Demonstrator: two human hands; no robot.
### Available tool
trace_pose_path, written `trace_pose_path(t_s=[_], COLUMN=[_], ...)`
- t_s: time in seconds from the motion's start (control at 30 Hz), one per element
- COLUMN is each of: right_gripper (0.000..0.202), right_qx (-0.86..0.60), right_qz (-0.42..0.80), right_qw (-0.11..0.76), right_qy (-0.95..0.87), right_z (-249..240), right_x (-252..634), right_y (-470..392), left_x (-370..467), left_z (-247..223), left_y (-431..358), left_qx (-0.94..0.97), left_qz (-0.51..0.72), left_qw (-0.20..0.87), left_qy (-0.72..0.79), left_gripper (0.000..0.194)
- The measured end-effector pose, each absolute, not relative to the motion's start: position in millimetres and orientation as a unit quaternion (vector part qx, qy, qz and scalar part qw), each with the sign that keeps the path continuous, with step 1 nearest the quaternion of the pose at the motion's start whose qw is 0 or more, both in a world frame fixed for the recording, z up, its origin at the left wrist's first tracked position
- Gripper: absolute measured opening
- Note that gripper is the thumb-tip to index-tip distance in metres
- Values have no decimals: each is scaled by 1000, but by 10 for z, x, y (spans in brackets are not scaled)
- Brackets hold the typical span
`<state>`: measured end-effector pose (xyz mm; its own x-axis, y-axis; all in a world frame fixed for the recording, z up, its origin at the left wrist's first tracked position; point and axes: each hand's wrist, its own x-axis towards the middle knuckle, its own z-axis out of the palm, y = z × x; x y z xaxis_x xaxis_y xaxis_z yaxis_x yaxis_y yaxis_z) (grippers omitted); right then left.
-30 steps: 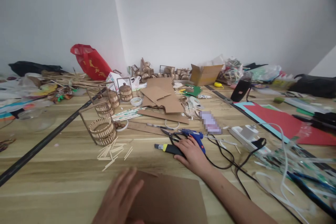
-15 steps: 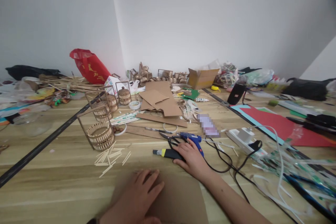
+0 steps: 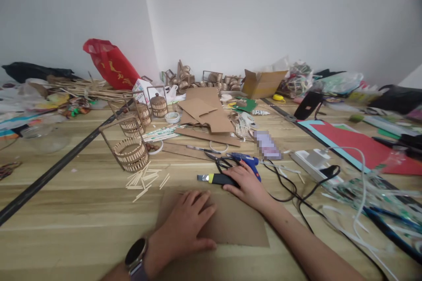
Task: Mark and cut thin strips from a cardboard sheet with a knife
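My left hand (image 3: 188, 217), with a watch (image 3: 136, 252) on its wrist, lies flat and spread on a brown cardboard sheet (image 3: 237, 224) in front of me. Just beyond the sheet's far edge, my right hand (image 3: 246, 184) is around the black handle of a utility knife (image 3: 216, 178); its thumb is on the near side and its fingers on the far side. The knife's blade end points left. Right behind that hand lie black-handled scissors (image 3: 227, 163) and a blue glue gun (image 3: 249, 161), both partly covered by the fingers.
Short wooden sticks (image 3: 145, 180) lie left of the knife, near a handled slatted basket (image 3: 132, 156). Cardboard pieces (image 3: 211, 112) are stacked farther back. To the right are a phone (image 3: 267, 145), a power strip (image 3: 313, 167), tangled cables and red paper (image 3: 362, 147).
The view has tilted down, so the table appears higher and more of the cardboard sheet and the watch shows. Both hands keep about the same places on the sheet and knife.
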<state>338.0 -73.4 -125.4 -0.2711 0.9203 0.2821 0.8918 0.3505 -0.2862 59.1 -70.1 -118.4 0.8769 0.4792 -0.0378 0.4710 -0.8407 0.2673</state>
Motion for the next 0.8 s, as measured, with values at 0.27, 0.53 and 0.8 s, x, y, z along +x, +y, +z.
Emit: trace_pose_path(t_s=[0.27,0.53,0.8], right_gripper=[25,33,37], right_qx=[-622,-689,-622], right_qz=[19,31,81], right_qw=[162,15,-44], right_qy=[-766,-724,-778], right_z=[-1021,-847,-629], right_x=[3211,3137,3176], right_y=[-548,-155,-53], left_x=[572,564,574], left_z=[-1290,-1311,-1299], left_y=[-675,-675,-679], left_qx=[962,962,962], left_qz=[49,60,68], left_qw=[133,131,137], left_qy=[233,231,226], left_gripper=[83,81,80])
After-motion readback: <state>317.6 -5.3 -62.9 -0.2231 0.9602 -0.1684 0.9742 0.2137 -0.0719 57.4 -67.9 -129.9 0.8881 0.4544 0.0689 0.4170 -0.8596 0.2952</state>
